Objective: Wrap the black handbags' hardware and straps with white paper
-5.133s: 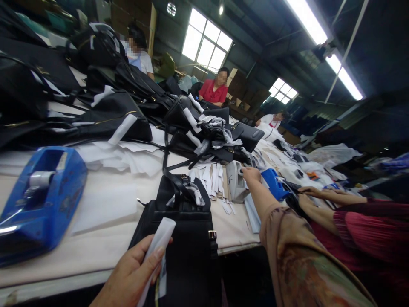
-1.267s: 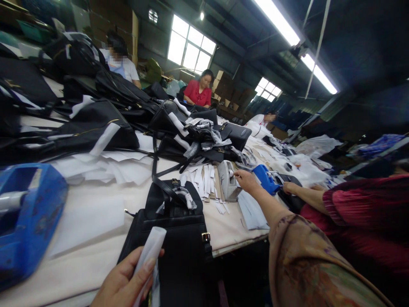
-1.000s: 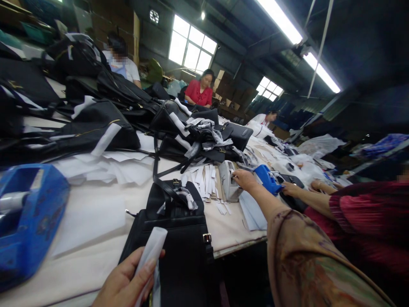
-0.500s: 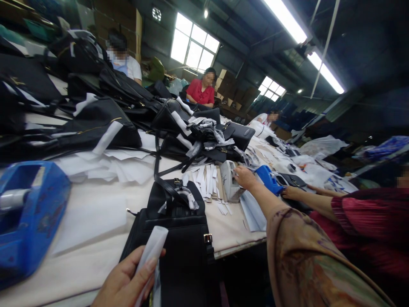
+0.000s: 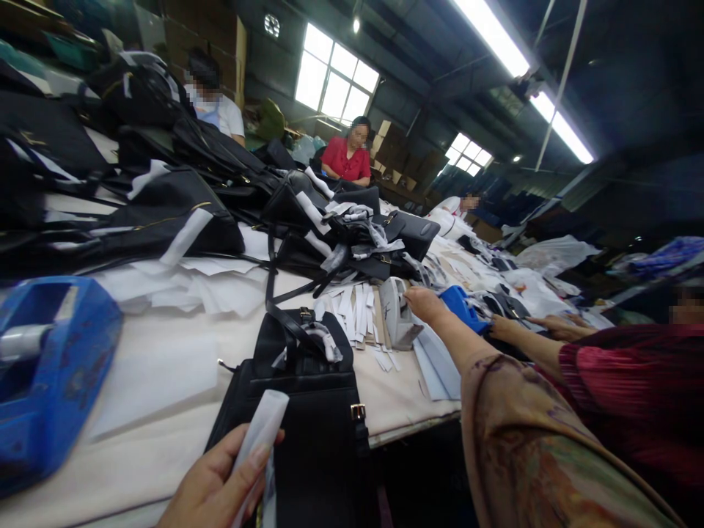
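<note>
My left hand (image 5: 234, 473) is closed around a rolled white paper wrap (image 5: 261, 425), holding it over the lower front of a black bag (image 5: 313, 411). The bag lies at the table's near edge, with buckles and a partly wrapped handle on top. My right hand (image 5: 426, 304) reaches forward to a grey tape dispenser (image 5: 394, 308). Its fingers are bent closed at the dispenser's right end; what they pinch is too small to make out. Beside the dispenser lie narrow white paper strips (image 5: 355, 312).
A blue tape dispenser (image 5: 55, 374) stands at left, near white paper sheets (image 5: 198, 286). Black bags (image 5: 165, 213) are heaped across the back. At right, a co-worker's arm (image 5: 528, 341) reaches beside another blue dispenser (image 5: 465, 308). Other people sit beyond the table.
The grey dispenser and my right hand have shifted very slightly. The co-worker's arms at right have moved a little. My left hand keeps its hold on the wrap.
</note>
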`<state>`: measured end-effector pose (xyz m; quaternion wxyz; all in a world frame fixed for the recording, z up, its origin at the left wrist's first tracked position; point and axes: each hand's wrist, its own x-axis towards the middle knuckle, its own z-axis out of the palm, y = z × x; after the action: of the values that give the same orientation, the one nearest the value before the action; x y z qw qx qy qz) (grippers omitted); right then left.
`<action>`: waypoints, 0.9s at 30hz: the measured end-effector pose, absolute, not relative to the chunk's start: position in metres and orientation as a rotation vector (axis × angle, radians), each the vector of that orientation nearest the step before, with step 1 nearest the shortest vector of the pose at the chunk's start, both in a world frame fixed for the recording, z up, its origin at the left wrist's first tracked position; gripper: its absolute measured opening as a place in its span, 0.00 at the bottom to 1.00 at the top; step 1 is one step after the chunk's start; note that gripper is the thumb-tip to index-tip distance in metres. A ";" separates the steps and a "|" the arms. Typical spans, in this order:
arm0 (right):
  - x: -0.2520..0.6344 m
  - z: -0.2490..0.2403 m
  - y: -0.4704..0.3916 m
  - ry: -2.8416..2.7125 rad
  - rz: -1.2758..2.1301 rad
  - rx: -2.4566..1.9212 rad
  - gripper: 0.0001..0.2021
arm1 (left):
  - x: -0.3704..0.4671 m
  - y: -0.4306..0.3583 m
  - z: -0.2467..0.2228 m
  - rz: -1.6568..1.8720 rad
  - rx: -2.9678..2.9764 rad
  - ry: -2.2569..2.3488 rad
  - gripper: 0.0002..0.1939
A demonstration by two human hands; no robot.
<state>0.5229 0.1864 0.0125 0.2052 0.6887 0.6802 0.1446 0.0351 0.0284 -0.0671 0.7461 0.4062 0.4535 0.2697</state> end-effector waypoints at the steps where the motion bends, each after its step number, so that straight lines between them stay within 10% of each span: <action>1: 0.522 0.012 0.187 1.885 0.409 1.919 0.15 | 0.035 0.029 -0.067 0.592 0.891 0.999 0.35; 27: 0.543 0.027 0.163 2.216 0.046 2.091 0.08 | 0.034 0.029 -0.071 0.608 0.841 0.970 0.29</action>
<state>0.5434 0.1626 0.0269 0.0470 0.6855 0.7264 0.0152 0.0345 0.0288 -0.0707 0.7580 0.3861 0.4454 0.2793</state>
